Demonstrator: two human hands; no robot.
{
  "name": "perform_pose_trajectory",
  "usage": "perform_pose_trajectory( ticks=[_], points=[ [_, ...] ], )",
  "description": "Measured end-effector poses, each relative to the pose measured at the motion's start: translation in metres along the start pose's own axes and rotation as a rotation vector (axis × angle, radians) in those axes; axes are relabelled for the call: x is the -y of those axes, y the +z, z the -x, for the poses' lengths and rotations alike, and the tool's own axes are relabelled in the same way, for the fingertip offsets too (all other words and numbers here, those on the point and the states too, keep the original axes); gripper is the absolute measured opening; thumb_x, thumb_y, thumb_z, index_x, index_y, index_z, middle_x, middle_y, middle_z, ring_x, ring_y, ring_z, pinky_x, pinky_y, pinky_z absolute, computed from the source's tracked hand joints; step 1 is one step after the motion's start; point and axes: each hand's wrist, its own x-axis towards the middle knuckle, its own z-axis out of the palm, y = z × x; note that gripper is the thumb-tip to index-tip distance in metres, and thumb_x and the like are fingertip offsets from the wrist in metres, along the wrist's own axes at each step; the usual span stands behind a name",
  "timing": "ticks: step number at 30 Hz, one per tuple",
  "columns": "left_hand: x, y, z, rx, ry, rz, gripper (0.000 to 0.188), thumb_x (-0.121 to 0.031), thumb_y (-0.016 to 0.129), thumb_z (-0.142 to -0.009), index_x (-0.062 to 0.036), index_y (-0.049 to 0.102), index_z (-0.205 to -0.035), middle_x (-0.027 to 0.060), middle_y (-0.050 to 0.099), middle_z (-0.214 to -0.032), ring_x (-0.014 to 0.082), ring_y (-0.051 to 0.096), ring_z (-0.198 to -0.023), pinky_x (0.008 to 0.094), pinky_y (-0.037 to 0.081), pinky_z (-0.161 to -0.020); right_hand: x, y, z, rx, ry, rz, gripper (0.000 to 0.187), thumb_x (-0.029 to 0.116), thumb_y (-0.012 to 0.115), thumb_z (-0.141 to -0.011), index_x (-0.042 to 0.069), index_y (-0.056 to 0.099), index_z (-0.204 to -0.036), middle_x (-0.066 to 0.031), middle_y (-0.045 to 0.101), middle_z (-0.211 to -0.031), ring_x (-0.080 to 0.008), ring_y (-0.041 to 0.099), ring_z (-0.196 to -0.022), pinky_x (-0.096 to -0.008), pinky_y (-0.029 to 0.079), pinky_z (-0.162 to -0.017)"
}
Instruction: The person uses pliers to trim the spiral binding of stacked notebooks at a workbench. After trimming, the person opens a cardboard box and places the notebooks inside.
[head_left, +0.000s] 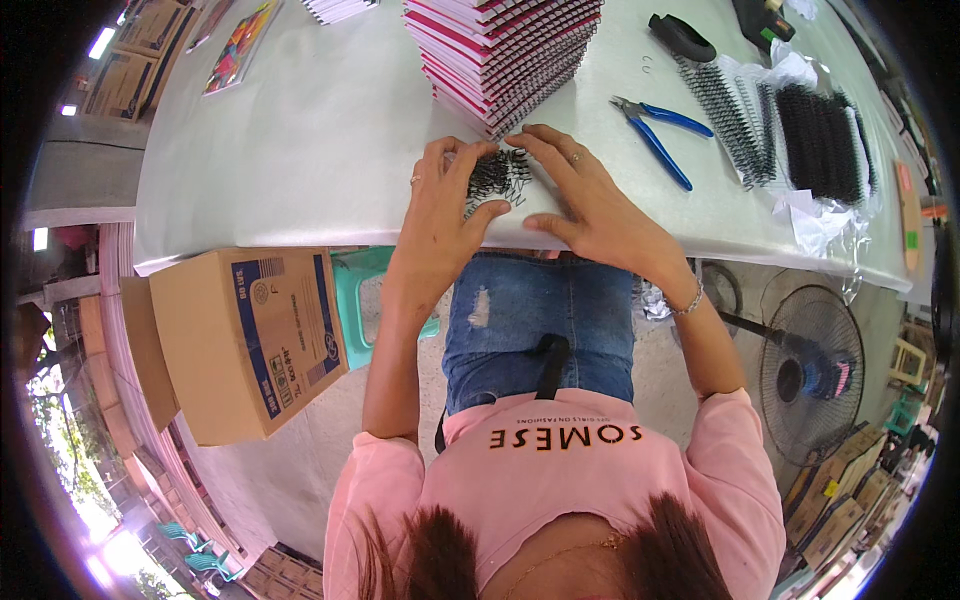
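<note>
between left grip [440,212] and right grip [597,208] lie black coils [497,177].

Binding-wire pieces [490,178]: black, thin, zigzag
Pile: tangled, loose ends jutting out
Place: on the whitish tabletop [300,150], near its front edge

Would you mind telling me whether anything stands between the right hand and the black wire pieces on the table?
Nothing visible does: the right hand is spread beside the black wire pieces, with the left hand on their other side.
</note>
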Motion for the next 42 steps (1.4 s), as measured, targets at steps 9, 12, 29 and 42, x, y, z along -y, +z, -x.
perform_pose_trajectory(
  ticks=[9, 12, 29, 42],
  points=[
    [-0.010, -0.001, 0.006, -0.137, -0.032, -0.130, 0.055, -0.014, 0.077, -0.081, -0.0074, 0.058, -0.133, 0.0137, 0.053, -0.120, 0.0280, 0.056, -0.104, 0.0372, 0.051, -0.089, 0.011, 0.017, -0.002, -0.078, 0.004, 0.245, 0.082, 0.049, 0.070, -0.085, 0.010, 0.040, -0.150, -0.0213, 0.040, -0.149, -0.0403, 0.039, -0.137, -0.0493, 0.032, -0.117],
    [-0.013, -0.003, 0.006, -0.086, -0.196, 0.059, 0.056, -0.010, 0.080, -0.079, -0.0074, 0.061, -0.132, 0.0090, 0.058, -0.116, 0.0182, 0.058, -0.094, 0.0305, 0.055, -0.084, 0.011, 0.027, -0.002, -0.110, -0.011, 0.389, 0.083, 0.053, 0.068, -0.084, 0.011, 0.040, -0.150, -0.0198, 0.041, -0.148, -0.0382, 0.040, -0.136, -0.0508, 0.031, -0.116],
    [-0.015, 0.004, 0.002, -0.020, -0.290, 0.495, 0.040, 0.001, 0.064, -0.094, -0.0027, 0.054, -0.132, 0.0125, 0.068, -0.112, 0.0169, 0.068, -0.101, 0.0295, 0.055, -0.088, 0.014, 0.043, -0.011, -0.200, -0.010, 0.392, 0.052, 0.036, 0.073, -0.084, 0.014, 0.054, -0.127, -0.0158, 0.050, -0.134, -0.0369, 0.046, -0.125, -0.0504, 0.039, -0.103],
    [-0.040, -0.013, 0.011, -0.062, -0.005, 0.360, 0.031, -0.006, 0.071, -0.090, -0.0036, 0.065, -0.121, 0.0093, 0.070, -0.108, 0.0194, 0.065, -0.103, 0.0335, 0.050, -0.094, -0.020, 0.003, -0.009, -0.229, 0.014, 0.477, 0.021, 0.031, 0.072, -0.088, 0.016, 0.063, -0.101, -0.0074, 0.058, -0.098, -0.0253, 0.063, -0.077, -0.0394, 0.055, -0.059]
  ],
)
